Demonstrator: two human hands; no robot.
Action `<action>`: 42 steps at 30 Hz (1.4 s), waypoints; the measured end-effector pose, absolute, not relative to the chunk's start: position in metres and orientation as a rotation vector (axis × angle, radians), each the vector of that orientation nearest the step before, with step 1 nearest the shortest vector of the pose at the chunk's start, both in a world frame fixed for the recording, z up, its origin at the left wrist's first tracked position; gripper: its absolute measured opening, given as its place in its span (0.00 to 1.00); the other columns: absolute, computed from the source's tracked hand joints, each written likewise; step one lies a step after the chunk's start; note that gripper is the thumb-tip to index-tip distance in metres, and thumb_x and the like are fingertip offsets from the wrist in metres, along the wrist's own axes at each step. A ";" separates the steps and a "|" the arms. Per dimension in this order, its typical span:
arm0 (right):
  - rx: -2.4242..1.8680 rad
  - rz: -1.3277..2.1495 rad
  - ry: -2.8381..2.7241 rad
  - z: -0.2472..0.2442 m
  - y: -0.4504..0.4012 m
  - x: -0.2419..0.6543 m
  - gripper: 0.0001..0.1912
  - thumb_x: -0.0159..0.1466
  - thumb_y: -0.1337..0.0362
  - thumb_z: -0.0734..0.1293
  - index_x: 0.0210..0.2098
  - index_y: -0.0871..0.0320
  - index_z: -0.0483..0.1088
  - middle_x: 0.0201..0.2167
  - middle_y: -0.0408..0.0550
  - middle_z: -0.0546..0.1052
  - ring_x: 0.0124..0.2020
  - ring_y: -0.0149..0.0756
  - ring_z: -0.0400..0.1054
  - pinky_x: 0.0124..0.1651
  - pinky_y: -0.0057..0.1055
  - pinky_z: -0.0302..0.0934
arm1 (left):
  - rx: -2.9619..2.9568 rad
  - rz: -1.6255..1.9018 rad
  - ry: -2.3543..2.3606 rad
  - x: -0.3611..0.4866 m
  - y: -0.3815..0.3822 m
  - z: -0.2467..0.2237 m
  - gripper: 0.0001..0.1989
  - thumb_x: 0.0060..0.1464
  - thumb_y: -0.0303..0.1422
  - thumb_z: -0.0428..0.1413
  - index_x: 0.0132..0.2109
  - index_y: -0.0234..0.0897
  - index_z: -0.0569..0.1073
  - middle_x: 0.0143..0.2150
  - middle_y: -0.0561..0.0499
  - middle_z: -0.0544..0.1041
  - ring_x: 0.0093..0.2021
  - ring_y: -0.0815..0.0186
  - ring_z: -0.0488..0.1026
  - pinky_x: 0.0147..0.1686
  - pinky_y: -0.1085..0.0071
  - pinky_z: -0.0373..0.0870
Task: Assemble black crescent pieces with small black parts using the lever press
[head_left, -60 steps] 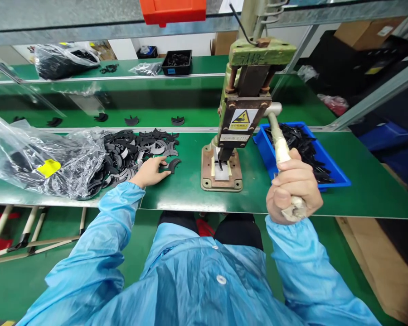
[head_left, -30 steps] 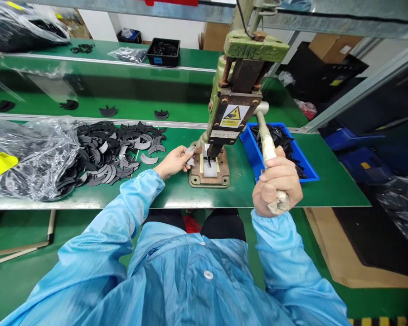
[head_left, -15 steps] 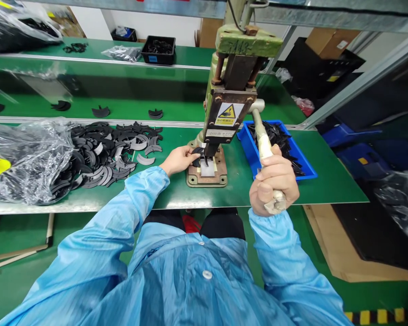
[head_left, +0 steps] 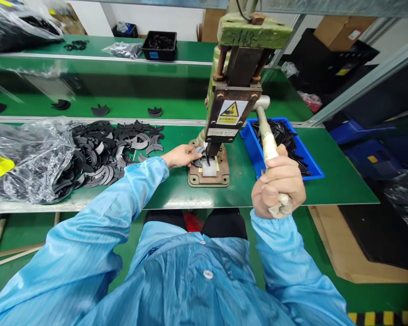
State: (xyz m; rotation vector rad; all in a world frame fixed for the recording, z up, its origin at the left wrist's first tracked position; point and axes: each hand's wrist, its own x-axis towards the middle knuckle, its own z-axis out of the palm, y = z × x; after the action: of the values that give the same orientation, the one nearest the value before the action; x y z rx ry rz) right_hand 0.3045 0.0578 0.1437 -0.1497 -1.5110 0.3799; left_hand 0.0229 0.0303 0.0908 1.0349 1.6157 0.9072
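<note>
A green hand press [head_left: 234,113] stands on the bench, its ram low over a metal base plate [head_left: 209,181]. My left hand [head_left: 182,156] pinches a curved black part [head_left: 197,158] at the left side of the ram. The wrapped lever [head_left: 268,138] of the press is gripped by my right hand [head_left: 279,183], fingers closed round its lower end. Left of the press lies a heap of curved black parts [head_left: 98,154], partly inside a clear plastic bag [head_left: 27,158].
A blue bin [head_left: 304,156] of black pieces sits right of the press. Single curved parts [head_left: 100,110] lie along the strip behind the heap. A black tray [head_left: 159,45] stands on the back shelf, and a metal frame bar [head_left: 363,81] slants at the right.
The camera view has shifted slightly. The curved part in my left hand is turned so its grey face shows more. My right hand still holds the lever, which looks nearly unmoved.
</note>
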 end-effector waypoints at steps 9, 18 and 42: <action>-0.141 0.380 -1.437 0.144 0.058 0.298 0.21 0.70 0.53 0.72 0.25 0.53 0.64 0.24 0.39 0.70 0.41 0.35 0.76 0.67 0.62 0.71 | 0.804 0.866 1.531 0.028 0.033 0.094 0.14 0.65 0.36 0.69 0.35 0.34 0.75 0.20 0.52 0.75 0.20 0.71 0.74 0.21 0.78 0.66; -0.063 0.365 -1.430 0.185 0.069 0.293 0.13 0.70 0.51 0.72 0.35 0.51 0.72 0.27 0.39 0.69 0.41 0.35 0.77 0.63 0.56 0.75 | 0.817 0.968 1.506 0.033 0.029 0.085 0.15 0.68 0.37 0.67 0.35 0.34 0.74 0.22 0.53 0.76 0.18 0.72 0.74 0.20 0.78 0.66; -0.508 0.971 -1.978 0.074 -0.016 0.257 0.11 0.72 0.52 0.67 0.39 0.52 0.70 0.37 0.48 0.79 0.41 0.39 0.75 0.47 0.40 0.71 | 0.995 1.251 1.351 0.084 -0.115 0.140 0.27 0.59 0.56 0.67 0.33 0.39 0.69 0.23 0.57 0.71 0.19 0.73 0.70 0.18 0.78 0.64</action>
State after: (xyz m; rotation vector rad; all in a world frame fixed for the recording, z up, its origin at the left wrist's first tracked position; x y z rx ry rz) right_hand 0.2565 -0.0164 0.0741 -0.5081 -1.9781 0.9707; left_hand 0.0845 -0.1147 0.1402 0.9955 1.3507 1.2508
